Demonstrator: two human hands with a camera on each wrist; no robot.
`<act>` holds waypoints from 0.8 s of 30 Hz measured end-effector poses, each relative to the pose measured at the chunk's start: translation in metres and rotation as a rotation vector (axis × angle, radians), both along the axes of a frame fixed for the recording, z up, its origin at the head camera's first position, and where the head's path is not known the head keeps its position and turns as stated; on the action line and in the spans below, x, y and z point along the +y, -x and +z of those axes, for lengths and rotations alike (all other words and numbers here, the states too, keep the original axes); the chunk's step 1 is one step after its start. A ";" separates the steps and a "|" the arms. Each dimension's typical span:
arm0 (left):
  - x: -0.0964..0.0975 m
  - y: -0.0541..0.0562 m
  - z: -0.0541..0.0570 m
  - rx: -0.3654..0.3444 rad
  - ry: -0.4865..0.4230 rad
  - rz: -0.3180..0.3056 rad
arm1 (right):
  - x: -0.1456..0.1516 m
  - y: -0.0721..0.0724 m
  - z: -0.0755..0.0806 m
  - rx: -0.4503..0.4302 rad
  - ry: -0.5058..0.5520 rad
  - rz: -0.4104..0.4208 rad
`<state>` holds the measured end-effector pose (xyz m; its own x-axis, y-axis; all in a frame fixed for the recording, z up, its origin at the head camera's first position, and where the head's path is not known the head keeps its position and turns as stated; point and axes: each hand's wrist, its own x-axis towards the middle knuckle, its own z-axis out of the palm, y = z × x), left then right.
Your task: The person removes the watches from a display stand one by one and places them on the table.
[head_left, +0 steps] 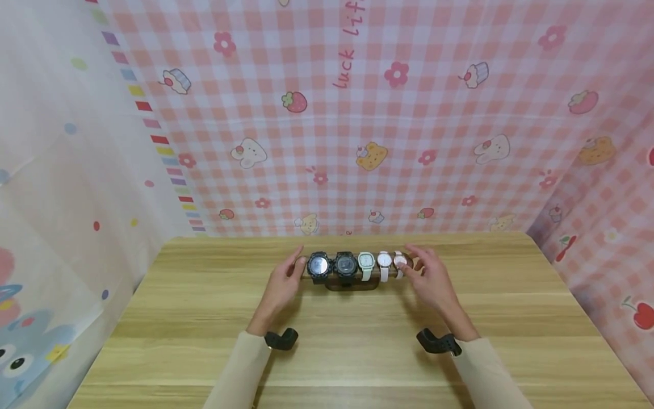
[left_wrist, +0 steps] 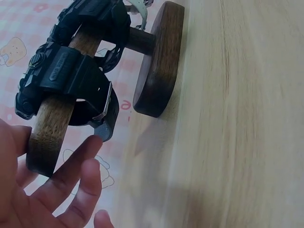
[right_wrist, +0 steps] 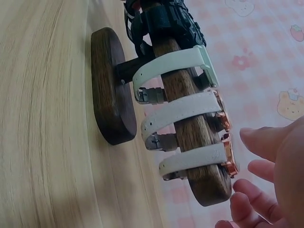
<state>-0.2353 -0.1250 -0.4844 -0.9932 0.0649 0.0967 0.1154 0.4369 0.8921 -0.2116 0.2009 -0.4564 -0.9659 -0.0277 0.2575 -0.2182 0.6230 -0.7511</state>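
Note:
A T-shaped dark wooden watch stand [right_wrist: 111, 90] bears a row of watches on its bar. Two chunky black watches [head_left: 319, 265] sit on the left part. To the right come a watch with a pale green strap [head_left: 366, 262] and two rose-gold watches with white straps [right_wrist: 190, 159]. My left hand [head_left: 284, 279] is around the bar's left end, fingers spread beside the black watch; whether it touches the wood is unclear. Around the right end, my right hand [head_left: 429, 276] has its fingers loosely extended, the thumb close to the outermost white-strapped watch.
The stand's base rests on a light wood-grain table [head_left: 352, 352], near its back edge. Behind hangs a pink checked cloth [head_left: 327, 136] with cartoon prints. More cloth walls the left and right sides. A black band [head_left: 281, 339] is on each wrist.

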 end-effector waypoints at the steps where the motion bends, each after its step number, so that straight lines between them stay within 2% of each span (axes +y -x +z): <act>1: 0.000 0.000 0.000 -0.009 -0.012 -0.002 | -0.001 0.001 0.000 0.001 0.002 0.001; 6: 0.001 -0.001 -0.003 -0.036 -0.088 -0.003 | -0.005 0.003 -0.002 0.002 0.009 0.001; 13: 0.005 -0.001 -0.008 -0.021 -0.181 0.018 | -0.008 0.005 -0.005 0.011 0.026 -0.009; 24: 0.004 -0.001 -0.012 -0.026 -0.249 0.016 | -0.008 0.008 -0.003 -0.020 0.017 0.005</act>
